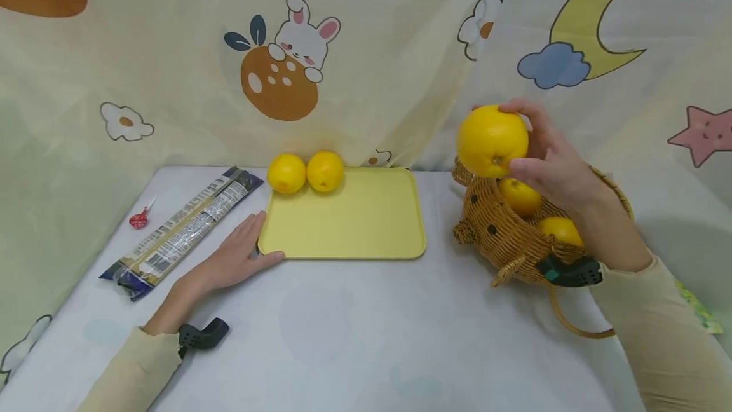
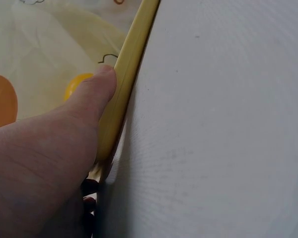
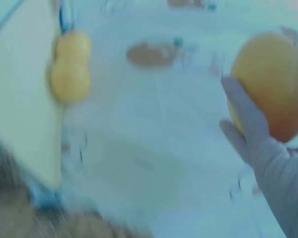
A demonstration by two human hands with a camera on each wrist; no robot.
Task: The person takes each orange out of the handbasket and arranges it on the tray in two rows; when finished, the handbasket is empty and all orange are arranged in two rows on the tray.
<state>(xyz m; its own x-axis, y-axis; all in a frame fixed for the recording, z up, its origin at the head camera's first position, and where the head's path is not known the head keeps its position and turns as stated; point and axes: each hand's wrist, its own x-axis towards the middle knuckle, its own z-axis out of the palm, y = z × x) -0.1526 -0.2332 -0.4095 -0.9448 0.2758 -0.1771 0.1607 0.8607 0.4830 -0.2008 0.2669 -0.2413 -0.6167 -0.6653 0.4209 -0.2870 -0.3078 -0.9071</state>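
Backdrop: pale cream fabric sheet with cartoon prints (image 1: 400,81), bunny, moon and star among them, hanging behind everything. Below it, table under a white cloth (image 1: 354,336).

Basket: brown woven wicker, animal-faced, with button eyes and a snout (image 1: 506,247). Sits on the table's right side, face turned toward the tray, loop handle lying on the cloth.

Tray: shallow yellow rectangle with rounded corners (image 1: 349,227). Flat on the table, mid-left, well apart from the basket.

Packet: long, flat, shiny plastic, navy ends, gold stripe, printed label and barcode (image 1: 183,231). Lies diagonally left of the tray.

Left hand (image 1: 237,256): at the tray's near-left corner. Fingers straight, thumb spread away from them and touching the rim; gripping nothing.

Right hand (image 1: 551,161): raised over the basket. Thumb and fingers curved round one fruit, spread about as far as its width; firm contact both sides.

Held item: big round glossy yellow fruit (image 1: 492,138). In the air, above the basket's face end. Right wrist view is blurred but shows the same hold.

Other yellow fruits: two side by side, touching, at the tray's far-left corner (image 1: 286,174); two more inside the basket (image 1: 519,197), partly hidden.

Smallest: red-wrapped lollipop with a white stick (image 1: 139,218), left of the packet.
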